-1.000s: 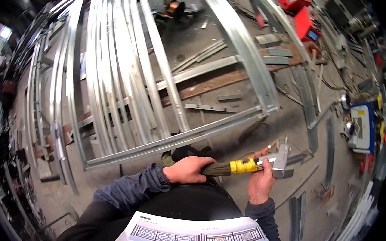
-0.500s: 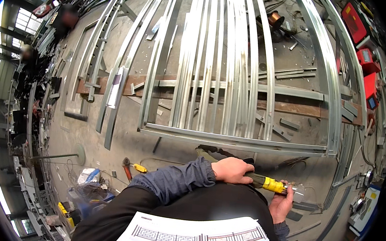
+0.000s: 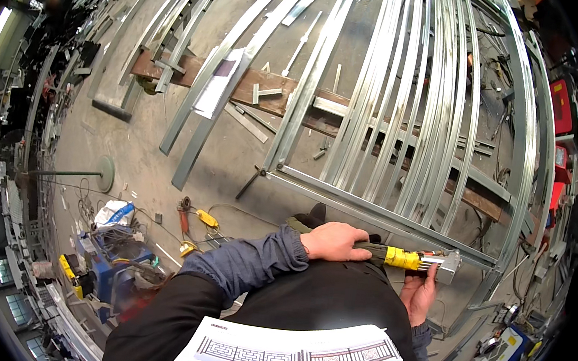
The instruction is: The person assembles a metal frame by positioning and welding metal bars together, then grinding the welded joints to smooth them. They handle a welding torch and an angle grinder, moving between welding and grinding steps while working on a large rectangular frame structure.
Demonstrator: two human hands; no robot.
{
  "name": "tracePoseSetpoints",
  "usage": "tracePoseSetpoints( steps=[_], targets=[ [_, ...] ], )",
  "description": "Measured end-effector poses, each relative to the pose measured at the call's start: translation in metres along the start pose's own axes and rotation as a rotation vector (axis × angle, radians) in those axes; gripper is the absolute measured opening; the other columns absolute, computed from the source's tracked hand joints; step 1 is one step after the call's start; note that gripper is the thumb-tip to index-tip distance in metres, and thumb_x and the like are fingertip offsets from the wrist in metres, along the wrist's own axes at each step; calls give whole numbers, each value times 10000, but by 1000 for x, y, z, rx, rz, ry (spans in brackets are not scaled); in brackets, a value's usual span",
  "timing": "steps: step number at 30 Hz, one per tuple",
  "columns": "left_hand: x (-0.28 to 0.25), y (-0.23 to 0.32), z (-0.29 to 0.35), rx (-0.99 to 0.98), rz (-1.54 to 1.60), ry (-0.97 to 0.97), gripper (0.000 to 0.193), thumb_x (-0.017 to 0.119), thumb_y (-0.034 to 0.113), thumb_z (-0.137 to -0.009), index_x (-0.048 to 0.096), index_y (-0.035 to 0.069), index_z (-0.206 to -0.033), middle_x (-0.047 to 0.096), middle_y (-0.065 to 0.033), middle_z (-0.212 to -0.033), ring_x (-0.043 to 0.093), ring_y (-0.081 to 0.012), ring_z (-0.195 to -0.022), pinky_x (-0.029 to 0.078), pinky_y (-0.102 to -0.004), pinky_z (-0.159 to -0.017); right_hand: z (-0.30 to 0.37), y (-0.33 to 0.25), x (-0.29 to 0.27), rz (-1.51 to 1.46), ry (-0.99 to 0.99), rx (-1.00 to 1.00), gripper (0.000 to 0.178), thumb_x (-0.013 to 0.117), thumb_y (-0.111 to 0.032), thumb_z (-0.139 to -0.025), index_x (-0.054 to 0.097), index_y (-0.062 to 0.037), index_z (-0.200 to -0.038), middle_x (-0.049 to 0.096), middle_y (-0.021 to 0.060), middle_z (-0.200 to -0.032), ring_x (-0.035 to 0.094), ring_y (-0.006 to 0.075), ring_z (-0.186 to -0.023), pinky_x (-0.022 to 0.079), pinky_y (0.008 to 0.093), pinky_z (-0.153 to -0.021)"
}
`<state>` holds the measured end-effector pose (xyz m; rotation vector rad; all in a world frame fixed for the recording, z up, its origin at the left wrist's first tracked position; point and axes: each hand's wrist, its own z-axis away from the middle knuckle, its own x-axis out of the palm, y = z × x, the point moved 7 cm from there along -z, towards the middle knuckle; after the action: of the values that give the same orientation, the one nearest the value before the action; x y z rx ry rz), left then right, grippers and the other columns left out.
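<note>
Both hands near body centre, on 1 yellow-banded bundle [image 3: 403, 259], held crosswise just beyond the front of the dark clothing. Left hand [image 3: 335, 242]: palm down, fingers bent over the bundle's dark green sleeve [image 3: 378, 254]. Right hand [image 3: 419, 297]: palm up, thumb and fingers closed on the bright lengths right of the yellow wrap, beside the grey metal block [image 3: 448, 267] at the end. What the sleeve contains: hidden.

On the lap, 1 printed sheet [image 3: 301, 342] showing railing designs.

Beyond the hands, a metal frame [image 3: 383, 212]; many long bright bars [image 3: 381, 127] lie within its outline, crossing over a brown beam [image 3: 192, 70]. Left of it, 2 long bars [image 3: 195, 154] side by side, a white paper [image 3: 212, 93] lying across them.

Containers. Left floor: white-and-blue bag [image 3: 115, 214], crumpled, contents cannot be seen. It sits against a blue box-like body [image 3: 111, 275], cables around; cannot tell whether that is a bin or a machine. Near them, a red-handled tool [image 3: 184, 219] and a yellow piece [image 3: 207, 219]. Right floor: blue-and-white box [image 3: 500, 354], inside not visible, small round metal parts beside it.
</note>
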<state>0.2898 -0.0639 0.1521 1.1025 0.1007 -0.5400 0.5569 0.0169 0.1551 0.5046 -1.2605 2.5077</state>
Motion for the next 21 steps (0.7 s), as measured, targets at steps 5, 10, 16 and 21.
tracePoseSetpoints(
  steps=[5, 10, 16, 21],
  targets=[
    [-16, -35, 37, 39, 118, 195, 524, 648, 535, -967, 698, 66, -1197, 735, -224, -1047, 697, -421, -1024, 544, -502, -901, -1, 5, 59, 127, -147, -23, 462, 602, -251, -1103, 457, -89, -1510, 631, 101, -1381, 634, 257, -1254, 508, 456, -1097],
    [-19, -64, 53, 33, 175, 286, 471, 683, 485, -978, 696, 63, -1187, 715, -178, -1094, 684, -381, -1048, 545, -446, -905, -1, 18, 95, 273, -312, 17, 523, 628, -226, -1088, 405, -114, -1549, 609, 103, -1392, 612, 285, -1300, 509, 480, -1114],
    [-19, -81, 58, 36, 184, 284, 505, 714, 488, -945, 677, 73, -1229, 702, -174, -1131, 676, -372, -1084, 539, -449, -925, -8, 33, 88, 339, -369, 53, 533, 637, -215, -1082, 400, -108, -1547, 596, 103, -1410, 576, 283, -1354, 496, 480, -1138],
    [-23, -73, 43, 97, 140, 232, 542, 720, 491, -932, 664, 70, -1270, 712, -201, -1139, 682, -393, -1082, 542, -472, -925, -4, 26, 90, 297, -342, 34, 519, 634, -208, -1081, 421, -99, -1542, 595, 117, -1437, 577, 297, -1360, 490, 487, -1154]
  ],
)
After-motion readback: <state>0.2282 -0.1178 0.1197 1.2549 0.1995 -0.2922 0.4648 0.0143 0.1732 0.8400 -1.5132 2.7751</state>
